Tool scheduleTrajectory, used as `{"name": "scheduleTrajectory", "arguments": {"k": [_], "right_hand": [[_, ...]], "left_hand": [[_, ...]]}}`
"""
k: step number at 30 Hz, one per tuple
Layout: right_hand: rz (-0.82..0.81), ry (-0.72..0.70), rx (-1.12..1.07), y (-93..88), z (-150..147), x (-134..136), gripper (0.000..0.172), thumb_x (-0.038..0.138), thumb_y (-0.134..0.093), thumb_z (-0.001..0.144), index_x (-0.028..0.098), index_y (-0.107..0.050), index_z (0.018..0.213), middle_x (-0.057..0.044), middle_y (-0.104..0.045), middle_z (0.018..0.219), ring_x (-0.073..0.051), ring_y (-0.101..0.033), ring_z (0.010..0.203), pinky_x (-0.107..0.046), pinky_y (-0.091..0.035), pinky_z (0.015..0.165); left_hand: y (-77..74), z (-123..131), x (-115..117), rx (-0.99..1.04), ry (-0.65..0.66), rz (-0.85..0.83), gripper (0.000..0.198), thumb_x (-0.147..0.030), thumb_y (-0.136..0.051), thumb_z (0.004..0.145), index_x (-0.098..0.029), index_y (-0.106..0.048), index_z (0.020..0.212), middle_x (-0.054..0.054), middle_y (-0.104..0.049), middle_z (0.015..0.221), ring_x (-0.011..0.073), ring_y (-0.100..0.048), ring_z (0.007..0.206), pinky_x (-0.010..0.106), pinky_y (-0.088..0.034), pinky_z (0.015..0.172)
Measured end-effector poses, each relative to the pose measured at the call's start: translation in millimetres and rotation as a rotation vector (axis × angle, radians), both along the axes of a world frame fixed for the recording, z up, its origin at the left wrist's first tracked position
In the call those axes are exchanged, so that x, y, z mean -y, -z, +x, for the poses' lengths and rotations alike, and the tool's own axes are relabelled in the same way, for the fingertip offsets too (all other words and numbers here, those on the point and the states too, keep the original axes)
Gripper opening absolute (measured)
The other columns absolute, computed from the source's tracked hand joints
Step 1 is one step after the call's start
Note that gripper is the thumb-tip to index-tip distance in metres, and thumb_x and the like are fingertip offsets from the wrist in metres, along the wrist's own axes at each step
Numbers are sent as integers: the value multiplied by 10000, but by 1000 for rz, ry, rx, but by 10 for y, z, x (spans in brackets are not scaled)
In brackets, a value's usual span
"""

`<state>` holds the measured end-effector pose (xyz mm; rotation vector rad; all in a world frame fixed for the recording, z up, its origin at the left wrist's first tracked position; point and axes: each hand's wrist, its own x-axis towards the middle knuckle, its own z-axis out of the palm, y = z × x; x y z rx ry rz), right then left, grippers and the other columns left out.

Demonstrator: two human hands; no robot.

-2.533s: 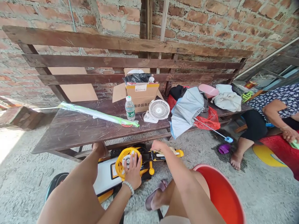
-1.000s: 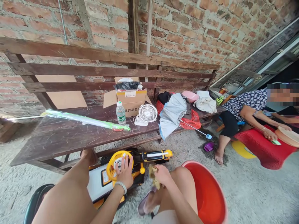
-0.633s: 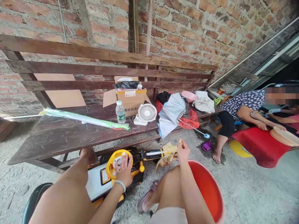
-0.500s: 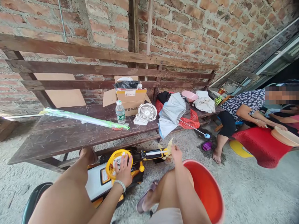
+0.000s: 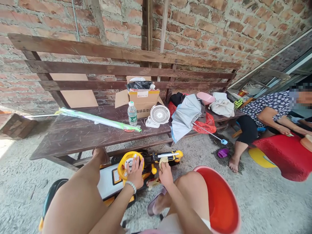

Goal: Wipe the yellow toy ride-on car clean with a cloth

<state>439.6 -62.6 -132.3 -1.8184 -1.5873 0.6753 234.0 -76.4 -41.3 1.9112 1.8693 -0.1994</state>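
Observation:
A ride-on toy digger (image 5: 107, 183) with a yellow steering wheel (image 5: 121, 162) stands on the ground between my legs. My left hand (image 5: 135, 172), a beaded bracelet at its wrist, rests on the wheel with fingers spread across its hub. My right hand (image 5: 166, 174) is closed round a crumpled pale yellow cloth (image 5: 163, 161), beside the digger's black and yellow arm (image 5: 168, 157). Below that hand a yellowish and red patch shows; whether it belongs to the cloth I cannot tell.
Right of my knee stands a red tub (image 5: 219, 198). The wooden bench (image 5: 73, 136) ahead holds a bottle (image 5: 132, 113), a white fan (image 5: 160, 114), an open carton (image 5: 143, 97) and a folded umbrella (image 5: 186, 113). A co-worker (image 5: 263, 113) sits at the right by a red stool (image 5: 282, 156).
My right hand has moved left and toward me with the cloth, from the far tip of the digger's arm to its near side. My left hand stays on the wheel.

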Motion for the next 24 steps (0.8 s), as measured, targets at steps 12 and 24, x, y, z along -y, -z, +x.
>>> {"name": "scheduleTrajectory", "arguments": {"k": [12, 24], "right_hand": [[171, -303, -169, -761, -127, 394, 373, 360, -581, 985, 267, -765, 1295, -132, -690, 1371, -293, -636, 1237, -467, -518, 1106], [-174, 38, -542, -536, -358, 40, 385, 562, -599, 828, 205, -726, 761, -49, -717, 720, -227, -649, 717, -344, -552, 712]], "left_hand": [[279, 328, 315, 589, 2, 307, 754, -105, -550, 825, -136, -536, 1579, 192, -454, 1703, 345, -354, 1618, 604, -264, 1340], [231, 456, 204, 1167, -483, -168, 501, -78, -566, 771, -173, -687, 1248, 93, -785, 1213, 252, -696, 1212, 420, -488, 1175]]}}
